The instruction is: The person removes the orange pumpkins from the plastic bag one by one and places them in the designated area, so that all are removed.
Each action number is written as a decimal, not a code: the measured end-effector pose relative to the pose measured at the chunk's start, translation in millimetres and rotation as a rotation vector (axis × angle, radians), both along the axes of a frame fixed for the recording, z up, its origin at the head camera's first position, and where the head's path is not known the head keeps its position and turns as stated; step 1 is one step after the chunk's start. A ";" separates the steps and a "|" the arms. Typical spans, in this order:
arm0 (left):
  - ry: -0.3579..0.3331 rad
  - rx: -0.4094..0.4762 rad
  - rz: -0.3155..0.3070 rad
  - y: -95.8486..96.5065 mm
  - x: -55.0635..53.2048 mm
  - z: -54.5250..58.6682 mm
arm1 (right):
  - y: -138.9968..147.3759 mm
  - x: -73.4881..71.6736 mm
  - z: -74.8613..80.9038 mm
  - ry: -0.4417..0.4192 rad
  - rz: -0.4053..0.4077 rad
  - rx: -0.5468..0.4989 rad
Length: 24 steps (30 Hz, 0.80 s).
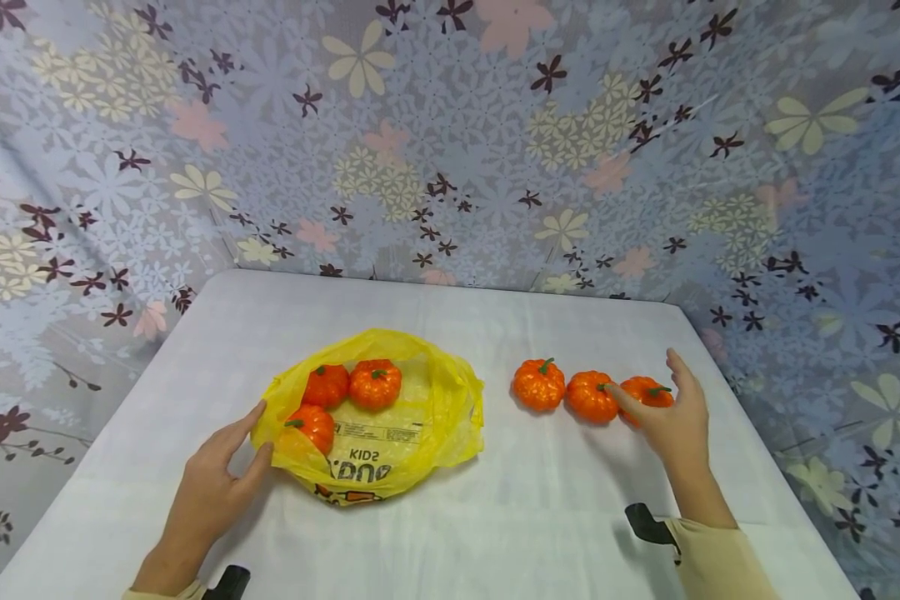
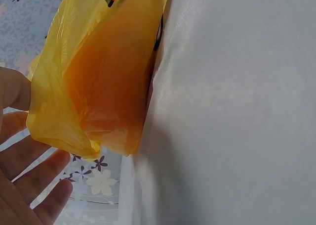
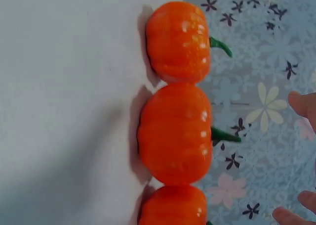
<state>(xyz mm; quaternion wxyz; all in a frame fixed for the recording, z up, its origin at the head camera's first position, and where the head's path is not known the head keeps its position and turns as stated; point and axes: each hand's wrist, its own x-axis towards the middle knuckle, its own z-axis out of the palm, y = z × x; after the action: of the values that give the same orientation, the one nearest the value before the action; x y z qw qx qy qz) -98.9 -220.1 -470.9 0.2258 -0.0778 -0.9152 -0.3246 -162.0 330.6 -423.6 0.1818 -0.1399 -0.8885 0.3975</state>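
Observation:
A yellow plastic bag (image 1: pixel 450 417) lies spread open on the table, with three small orange toy pumpkins (image 1: pixel 375 385) inside it. At its left edge is my left hand (image 1: pixel 213 479), thumb and index finger spread apart and their tips right at the plastic. In the left wrist view the bag (image 2: pixel 103 81) bulges over an orange shape, beside relaxed fingers (image 2: pixel 42 178). My right hand (image 1: pixel 675 417) hovers with spread fingers over a row of three more pumpkins: a left one (image 1: pixel 538 386), a middle one (image 1: pixel 591 398) and a right one (image 1: pixel 648 390), partly hidden by the hand.
White cloth covers the table (image 1: pixel 495 533). Behind it and along both sides hangs a floral curtain (image 1: pixel 450 167). Between the bag and the pumpkin row is a strip of white cloth.

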 end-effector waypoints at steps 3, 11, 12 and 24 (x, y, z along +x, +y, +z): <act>0.001 0.000 0.003 0.2 -0.1 0.5 | -7.5 -1.9 -1.3 0.013 0.027 -0.003; -0.024 -0.004 0.022 -1.5 2.9 -2.8 | -27.1 -5.4 -3.4 0.002 0.076 -0.010; -0.022 -0.004 0.023 -1.7 2.8 -3.5 | -30.1 -6.0 -3.7 0.002 0.082 -0.008; 0.002 0.002 0.015 -0.4 -1.7 -3.9 | -69.5 -14.9 -3.3 0.041 0.174 0.028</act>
<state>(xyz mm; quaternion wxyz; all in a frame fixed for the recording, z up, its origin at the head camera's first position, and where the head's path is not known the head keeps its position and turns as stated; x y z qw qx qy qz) -100.6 -220.5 -474.8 0.2292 -0.0711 -0.9151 -0.3240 -176.9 261.1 -426.9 0.1668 -0.0514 -0.8987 0.4023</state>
